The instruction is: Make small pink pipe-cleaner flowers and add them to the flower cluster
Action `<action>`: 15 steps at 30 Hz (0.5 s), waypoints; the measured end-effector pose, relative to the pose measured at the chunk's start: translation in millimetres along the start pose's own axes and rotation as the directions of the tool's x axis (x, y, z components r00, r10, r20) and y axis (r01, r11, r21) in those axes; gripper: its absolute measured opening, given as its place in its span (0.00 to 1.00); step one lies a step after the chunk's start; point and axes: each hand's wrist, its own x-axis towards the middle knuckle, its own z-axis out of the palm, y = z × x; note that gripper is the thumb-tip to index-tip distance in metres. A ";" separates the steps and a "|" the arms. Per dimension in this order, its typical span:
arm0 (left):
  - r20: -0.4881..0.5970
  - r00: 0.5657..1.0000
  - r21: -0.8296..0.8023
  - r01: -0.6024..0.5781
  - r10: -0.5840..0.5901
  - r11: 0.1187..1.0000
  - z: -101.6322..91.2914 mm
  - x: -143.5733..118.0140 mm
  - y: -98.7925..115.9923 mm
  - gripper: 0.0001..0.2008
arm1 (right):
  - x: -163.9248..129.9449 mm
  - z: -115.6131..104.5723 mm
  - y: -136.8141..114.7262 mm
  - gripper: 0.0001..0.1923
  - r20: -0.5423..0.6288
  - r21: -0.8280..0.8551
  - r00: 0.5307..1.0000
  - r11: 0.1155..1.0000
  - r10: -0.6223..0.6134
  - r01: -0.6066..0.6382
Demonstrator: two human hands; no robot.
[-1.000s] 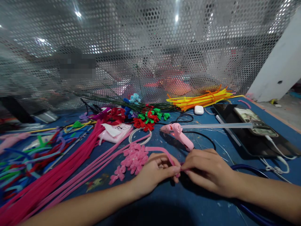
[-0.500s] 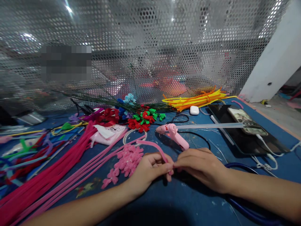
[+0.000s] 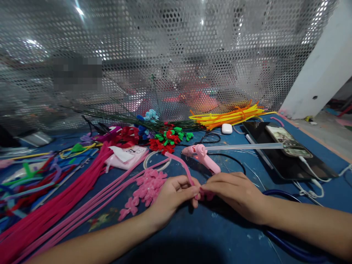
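Note:
A pink pipe cleaner (image 3: 180,161) curves up from between the thumb and fingers of my left hand (image 3: 178,192), which is closed on it. My right hand (image 3: 236,192) pinches a looped lower part of the same pink pipe cleaner, close against the left fingertips; its far fingers are hidden beneath the palm. Left of my hands lies a heap of pink pipe-cleaner flowers (image 3: 150,186). Just beyond my right hand a pink glue gun (image 3: 205,157) rests on the blue table, a long clear glue stick (image 3: 244,146) poking out of its back.
Long pink pipe cleaners (image 3: 110,192) and a deep-pink bundle (image 3: 68,187) stretch across the left. Red and green flowers (image 3: 170,137) lie behind, beside a yellow-orange bundle (image 3: 228,116). At right, a phone (image 3: 288,141) sits on a black tablet (image 3: 310,165). A perforated metal panel (image 3: 176,55) stands behind.
The free end of the pink pipe cleaner has tilted more upright and to the right. A pink loop now shows between my two hands, where the fingertips pinched before.

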 end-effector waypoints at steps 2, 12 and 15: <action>-0.005 1.000 0.011 0.004 -0.004 1.000 -0.4 0.0 -0.1 0.09 | -0.9 0.3 0.3 0.15 0.003 -0.003 1.000 1.000 0.002 -0.002; 0.035 0.999 0.066 -0.006 0.004 0.998 -2.0 -0.8 -0.9 0.10 | -0.1 0.1 -2.9 0.11 -0.048 -0.089 0.997 0.994 -0.060 0.055; 0.056 0.998 0.114 -0.031 0.025 0.993 -1.4 -2.1 0.1 0.11 | 1.9 -1.1 -5.6 0.10 -0.047 -0.108 0.995 0.991 -0.084 0.079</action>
